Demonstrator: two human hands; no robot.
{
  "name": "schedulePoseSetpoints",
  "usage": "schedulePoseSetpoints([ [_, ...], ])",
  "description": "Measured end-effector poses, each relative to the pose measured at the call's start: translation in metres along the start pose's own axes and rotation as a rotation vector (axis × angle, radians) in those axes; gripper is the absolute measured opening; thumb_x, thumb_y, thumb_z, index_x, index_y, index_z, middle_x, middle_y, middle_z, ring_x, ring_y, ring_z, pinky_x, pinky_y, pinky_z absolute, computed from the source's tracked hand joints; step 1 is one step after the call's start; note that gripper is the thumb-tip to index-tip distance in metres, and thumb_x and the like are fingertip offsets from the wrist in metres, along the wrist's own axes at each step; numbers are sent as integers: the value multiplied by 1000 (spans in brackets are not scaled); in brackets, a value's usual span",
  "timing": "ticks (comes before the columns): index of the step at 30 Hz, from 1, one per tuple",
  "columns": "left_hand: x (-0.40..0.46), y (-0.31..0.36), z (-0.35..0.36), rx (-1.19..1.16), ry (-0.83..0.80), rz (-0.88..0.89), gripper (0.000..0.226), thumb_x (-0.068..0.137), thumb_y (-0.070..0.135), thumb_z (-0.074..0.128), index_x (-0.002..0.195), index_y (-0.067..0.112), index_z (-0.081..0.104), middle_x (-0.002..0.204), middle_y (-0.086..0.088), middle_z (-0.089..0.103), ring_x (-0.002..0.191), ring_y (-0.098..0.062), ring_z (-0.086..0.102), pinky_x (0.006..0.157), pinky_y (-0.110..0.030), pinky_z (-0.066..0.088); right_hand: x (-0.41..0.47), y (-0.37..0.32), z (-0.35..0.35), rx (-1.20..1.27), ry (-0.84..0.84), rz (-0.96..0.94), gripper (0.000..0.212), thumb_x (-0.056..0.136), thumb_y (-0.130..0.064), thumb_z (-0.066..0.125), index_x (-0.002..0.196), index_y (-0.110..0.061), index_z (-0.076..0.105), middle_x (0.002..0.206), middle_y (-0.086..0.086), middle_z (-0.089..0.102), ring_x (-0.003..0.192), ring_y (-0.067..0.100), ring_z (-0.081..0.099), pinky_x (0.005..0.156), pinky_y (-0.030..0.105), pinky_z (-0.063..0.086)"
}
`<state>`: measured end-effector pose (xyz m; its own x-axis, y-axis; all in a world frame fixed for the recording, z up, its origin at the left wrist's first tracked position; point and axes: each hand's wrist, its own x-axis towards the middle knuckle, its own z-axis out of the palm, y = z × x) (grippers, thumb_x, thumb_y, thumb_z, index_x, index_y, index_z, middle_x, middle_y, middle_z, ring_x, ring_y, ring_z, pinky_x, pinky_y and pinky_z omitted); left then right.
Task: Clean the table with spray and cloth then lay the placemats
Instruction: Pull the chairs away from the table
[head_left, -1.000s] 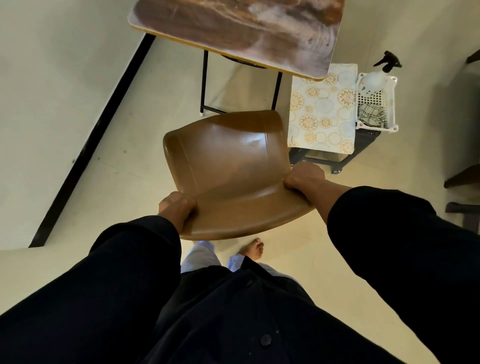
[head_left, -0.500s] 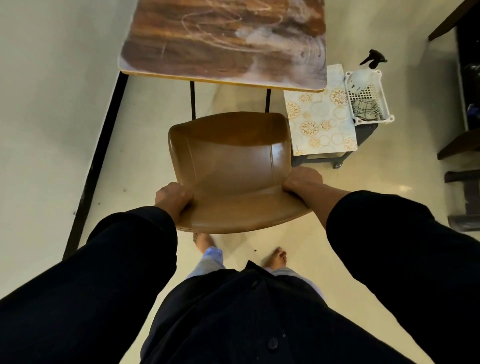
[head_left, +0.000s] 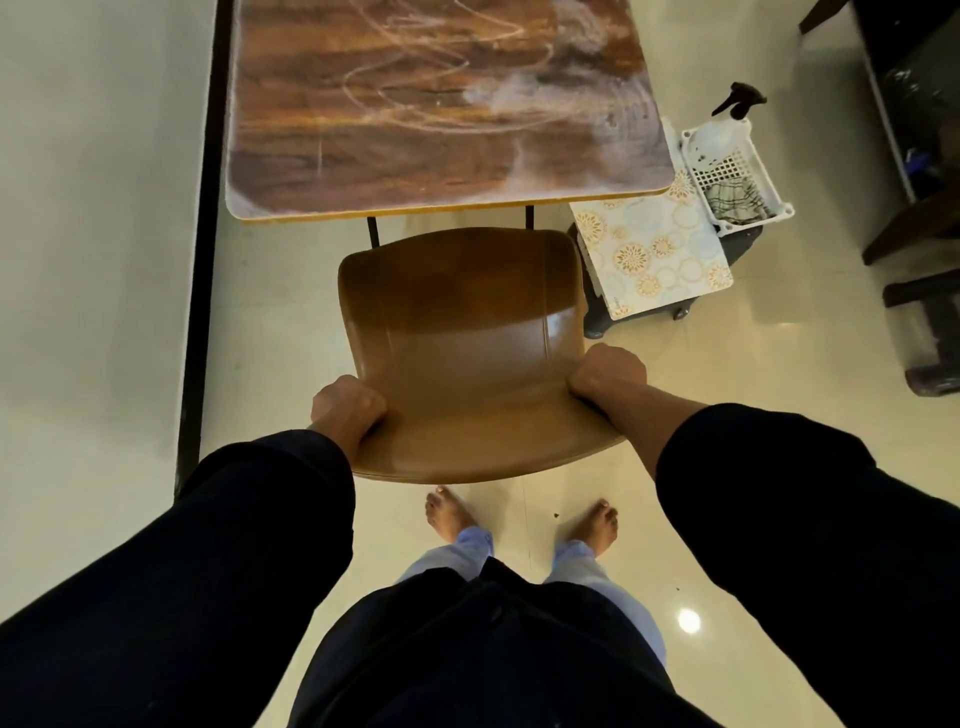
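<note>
Gripping the chair (head_left: 457, 332) back, left hand (head_left: 347, 410) and right hand (head_left: 607, 371); table (head_left: 441, 104) beyond

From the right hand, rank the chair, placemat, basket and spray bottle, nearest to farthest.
1. Chair: gripped by the right hand at its right edge.
2. Placemat: beyond the hand, right of the chair.
3. Basket: past the placemat, farther right.
4. Spray bottle: at the basket's far end.

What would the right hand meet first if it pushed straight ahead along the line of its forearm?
Gripping the chair, the right hand points up-left; its path probably crosses the seat toward the table edge. Depth is unclear.
</note>
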<state>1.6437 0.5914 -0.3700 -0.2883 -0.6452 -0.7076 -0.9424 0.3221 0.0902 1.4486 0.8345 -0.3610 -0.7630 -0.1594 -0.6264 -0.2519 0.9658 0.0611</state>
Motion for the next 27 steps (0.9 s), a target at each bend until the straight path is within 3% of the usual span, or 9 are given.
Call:
schedulePoseSetpoints([
  [5, 19, -5, -6, 7, 3, -1, 16, 108, 28, 61, 110, 13, 58, 105, -8, 61, 94, -29, 59, 98, -42, 55, 11, -14, 8, 1, -2, 7, 18, 97, -24, 55, 108, -13, 66, 94, 4, 61, 91, 26, 62, 76, 32, 46],
  [12, 25, -10, 0, -10, -20, 15, 14, 109, 28, 60, 110, 15, 53, 102, -6, 58, 84, -27, 58, 93, -42, 52, 11, -17, 19, -72, -34, -16, 19, 97, -25, 52, 106, -14, 65, 99, 5, 65, 91, 26, 63, 75, 33, 48],
  [16, 16, -3, -5, 82, -74, 64, 22, 110, 35, 57, 122, 17, 57, 110, -8, 62, 98, -31, 62, 102, -46, 53, 4, -21, 16, -73, -65, -55, 25, 95, -27, 52, 111, -15, 66, 100, 5, 66, 88, 25, 62, 73, 36, 46],
  [19, 4, 0, -6, 157, -120, 157, 28, 109, 42, 54, 127, 21, 57, 116, -7, 63, 101, -28, 63, 98, -42, 51, -9, -24, 16, -38, -86, -103, 26, 93, -33, 55, 112, -17, 65, 95, 4, 63, 86, 24, 61, 76, 39, 49],
  [23, -10, 2, 0, 223, -210, 306, 54, 100, 60, 53, 140, 27, 66, 140, -6, 68, 127, -32, 64, 111, -52, 49, -33, -20, 21, -55, -117, -224, 42, 94, -55, 49, 111, -20, 64, 113, 5, 63, 107, 32, 60, 99, 53, 46],
  [25, -38, 5, -3, 252, -265, 469, 55, 106, 68, 47, 142, 32, 68, 141, 1, 69, 126, -24, 65, 102, -43, 48, -43, -16, 21, -93, -103, -347, 48, 95, -62, 41, 104, -22, 66, 105, 2, 66, 101, 27, 62, 96, 50, 46],
  [27, -67, 8, 0, 239, -300, 609, 63, 107, 69, 44, 155, 31, 58, 148, 5, 63, 131, -20, 61, 94, -34, 44, -55, -15, 18, -102, -112, -488, 50, 98, -61, 36, 101, -25, 70, 92, -2, 67, 88, 19, 63, 85, 40, 50],
])
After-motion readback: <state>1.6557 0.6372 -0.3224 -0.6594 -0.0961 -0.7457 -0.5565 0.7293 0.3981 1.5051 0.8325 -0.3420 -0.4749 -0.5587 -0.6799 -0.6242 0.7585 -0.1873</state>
